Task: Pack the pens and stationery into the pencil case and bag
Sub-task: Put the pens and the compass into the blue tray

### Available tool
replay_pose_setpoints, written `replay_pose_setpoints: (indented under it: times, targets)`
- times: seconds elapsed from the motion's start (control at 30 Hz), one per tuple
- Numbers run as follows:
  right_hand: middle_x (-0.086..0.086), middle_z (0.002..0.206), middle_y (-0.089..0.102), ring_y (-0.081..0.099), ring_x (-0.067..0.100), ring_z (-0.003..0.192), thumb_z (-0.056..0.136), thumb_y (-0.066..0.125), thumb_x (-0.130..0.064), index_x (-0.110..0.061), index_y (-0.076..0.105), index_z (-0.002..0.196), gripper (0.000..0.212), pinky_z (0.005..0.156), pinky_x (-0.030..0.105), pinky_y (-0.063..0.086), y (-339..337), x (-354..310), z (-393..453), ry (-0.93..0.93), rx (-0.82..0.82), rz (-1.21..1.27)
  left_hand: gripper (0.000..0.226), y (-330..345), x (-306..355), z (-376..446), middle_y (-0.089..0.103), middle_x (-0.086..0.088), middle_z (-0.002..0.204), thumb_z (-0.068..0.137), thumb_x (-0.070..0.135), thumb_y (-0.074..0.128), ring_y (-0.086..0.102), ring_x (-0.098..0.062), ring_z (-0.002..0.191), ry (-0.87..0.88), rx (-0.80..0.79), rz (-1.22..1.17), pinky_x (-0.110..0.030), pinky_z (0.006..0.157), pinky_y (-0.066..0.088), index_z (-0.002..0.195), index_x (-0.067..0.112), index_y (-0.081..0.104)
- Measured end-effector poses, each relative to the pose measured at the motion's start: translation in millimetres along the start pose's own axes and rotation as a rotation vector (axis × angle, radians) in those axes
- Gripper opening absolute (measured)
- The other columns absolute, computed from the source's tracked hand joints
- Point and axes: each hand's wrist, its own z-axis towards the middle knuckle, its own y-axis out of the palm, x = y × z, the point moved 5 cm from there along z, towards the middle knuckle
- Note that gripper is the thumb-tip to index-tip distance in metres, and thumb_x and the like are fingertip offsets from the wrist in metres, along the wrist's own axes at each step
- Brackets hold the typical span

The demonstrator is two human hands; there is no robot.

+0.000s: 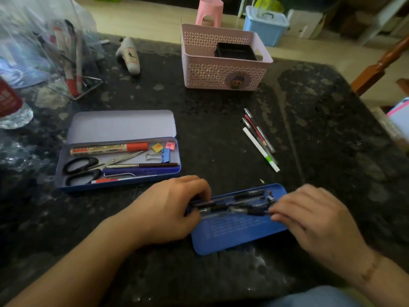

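A blue tin pencil case [234, 229] lies open near the table's front, its lid folded toward me. Several black pens [239, 207] lie lengthwise in its tray. My left hand [174, 209] grips the pens' left ends and the tray's left edge. My right hand [309, 218] pinches the pens' right ends. A second open tin case [73, 173] to the left holds black scissors [81, 169], a red-capped marker [110, 148], a blue binder clip [164, 155] and pens. Several loose pens [260, 138] lie on the table to the upper right.
A pink perforated basket [221, 69] with a black box inside stands at the back. A clear plastic bag [66, 60] holding pens sits at back left, beside a white glue gun [130, 56] and a water bottle [11, 107]. The dark stone table ends at right.
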Motion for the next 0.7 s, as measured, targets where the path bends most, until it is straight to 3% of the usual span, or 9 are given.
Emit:
replay_pose_setpoints:
  times: [0.1,0.17,0.27,0.57,0.7]
  targets:
    - [-0.004,0.083,0.065,0.056,0.021,0.071,0.091,0.06,-0.031,-0.021,0.071,0.085,0.016,0.057,0.035,0.041,12.6,-13.4,-0.8,-0.131,-0.01,-0.065,0.019,1.7,3.5,0.4,0.049,0.024,0.099,0.088,0.035,0.056,0.051,0.008,0.082,0.002,0.026,0.006,-0.013,0.062,0.041,0.102,0.044,0.048]
    - [-0.004,0.084,0.065,0.056,0.022,0.071,0.091,0.061,-0.03,-0.021,0.071,0.086,0.014,0.058,0.034,0.041,20.2,-17.8,3.7,-0.173,-0.023,-0.078,0.02,3.8,8.3,-0.3,0.049,0.024,0.104,0.087,0.047,0.054,0.053,0.006,0.082,0.037,0.044,0.052,-0.013,0.068,0.045,0.106,0.045,0.047]
    - [-0.005,0.086,0.066,0.057,0.02,0.074,0.089,0.062,-0.03,-0.021,0.07,0.092,0.012,0.061,0.033,0.042,27.5,-19.5,9.6,-0.173,-0.064,-0.038,0.03,4.2,10.7,-0.9,0.047,0.026,0.113,0.083,0.056,0.056,0.055,0.003,0.088,0.087,0.046,0.075,-0.02,0.073,0.051,0.11,0.046,0.047]
    - [-0.003,0.083,0.063,0.053,0.019,0.072,0.091,0.056,-0.029,-0.02,0.066,0.088,0.014,0.06,0.035,0.041,34.3,-32.0,25.7,-0.211,-0.154,-0.015,0.036,7.6,16.7,-1.5,0.031,0.027,0.131,0.083,0.062,0.051,0.047,0.005,0.091,0.171,-0.004,0.174,-0.016,0.07,0.046,0.115,0.049,0.041]
    - [-0.003,0.079,0.063,0.054,0.018,0.07,0.091,0.057,-0.033,-0.019,0.068,0.089,0.018,0.059,0.038,0.043,23.2,-7.4,35.4,-0.059,-0.009,0.068,0.05,6.1,16.8,0.2,0.033,0.029,0.129,0.08,0.065,0.053,0.045,0.008,0.093,0.146,0.003,0.148,-0.011,0.073,0.041,0.121,0.053,0.027]
